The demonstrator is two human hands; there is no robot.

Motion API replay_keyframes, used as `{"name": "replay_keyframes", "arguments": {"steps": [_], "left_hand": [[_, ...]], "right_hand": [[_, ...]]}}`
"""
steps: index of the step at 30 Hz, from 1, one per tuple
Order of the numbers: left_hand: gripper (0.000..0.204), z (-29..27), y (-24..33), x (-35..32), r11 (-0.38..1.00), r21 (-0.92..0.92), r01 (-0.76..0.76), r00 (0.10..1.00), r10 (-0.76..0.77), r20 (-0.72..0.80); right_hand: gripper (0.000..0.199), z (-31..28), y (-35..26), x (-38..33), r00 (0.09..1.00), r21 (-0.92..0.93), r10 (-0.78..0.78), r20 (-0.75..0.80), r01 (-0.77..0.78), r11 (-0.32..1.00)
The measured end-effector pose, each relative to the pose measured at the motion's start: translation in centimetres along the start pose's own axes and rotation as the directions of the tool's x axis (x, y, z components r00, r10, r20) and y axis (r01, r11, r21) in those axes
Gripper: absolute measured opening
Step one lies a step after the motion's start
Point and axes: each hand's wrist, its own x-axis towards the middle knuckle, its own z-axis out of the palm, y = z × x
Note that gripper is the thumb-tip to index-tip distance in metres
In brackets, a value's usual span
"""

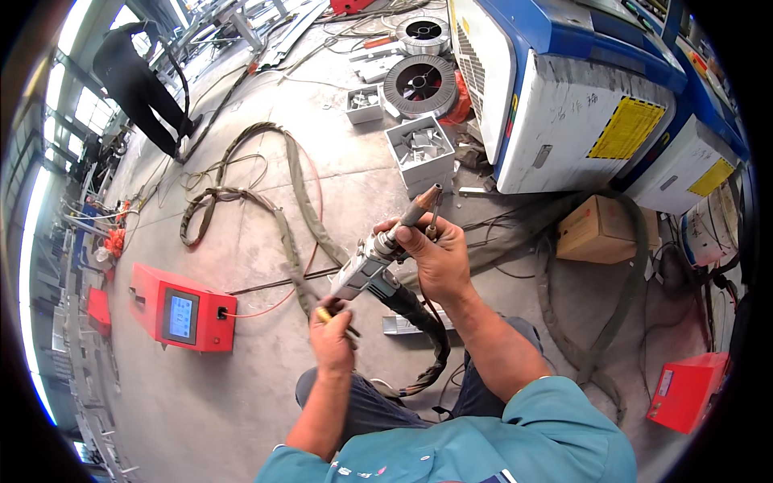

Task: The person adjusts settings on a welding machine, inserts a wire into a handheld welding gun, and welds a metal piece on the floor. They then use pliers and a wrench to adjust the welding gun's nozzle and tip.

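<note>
A hand-held welding torch [378, 258] with a grey metal body and a copper-coloured nozzle [424, 201] points up and to the right. My right hand [435, 253] grips it near the nozzle end. A black hose [419, 318] runs from the torch's rear down past my knee. My left hand [332, 334] is closed on a small tool with a yellow tip [322, 314], held against the rear underside of the torch body.
A red box with a screen [185, 315] sits on the concrete floor at left. Grey cable loops [278, 209] lie ahead. Wire spools [420, 80], metal parts bins [420, 153], a blue-and-white machine [580, 105], a cardboard box [600, 229] and another red box [684, 390] surround me. Another person [137, 76] bends at far left.
</note>
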Motion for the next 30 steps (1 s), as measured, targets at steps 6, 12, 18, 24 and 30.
{"name": "replay_keyframes", "arguments": {"steps": [6, 12, 18, 24, 30], "left_hand": [[0.06, -3.9, 15.5, 0.5, 0.423, 0.752, -0.506, 0.857, 0.345, 0.383], [0.043, 3.9, 26.4, 0.6, -0.304, 0.591, -0.747, 0.602, 0.067, 0.795], [0.03, 7.5, 29.5, -0.2, -0.561, 0.413, -0.718, 0.588, -0.172, 0.79], [0.025, 10.8, 29.7, -0.9, -0.678, 0.283, -0.679, 0.579, -0.255, 0.774], [0.032, 12.7, 30.4, -0.6, -0.724, 0.167, -0.669, 0.545, -0.325, 0.773]], "right_hand": [[0.018, 0.4, 0.4, -0.1, 0.996, 0.012, 0.053, 0.07, -0.054, 0.998], [0.027, 2.2, 2.5, -1.2, 0.99, -0.065, 0.057, 0.128, -0.049, 0.997], [0.025, 2.6, 2.5, -1.9, 0.997, -0.213, -0.004, 0.077, 0.02, 0.977], [0.021, 2.5, 2.7, -1.7, 0.987, -0.237, -0.157, 0.045, 0.163, 0.958], [0.018, 2.5, 2.0, -1.9, 0.969, -0.324, -0.226, 0.098, 0.246, 0.914]]}}
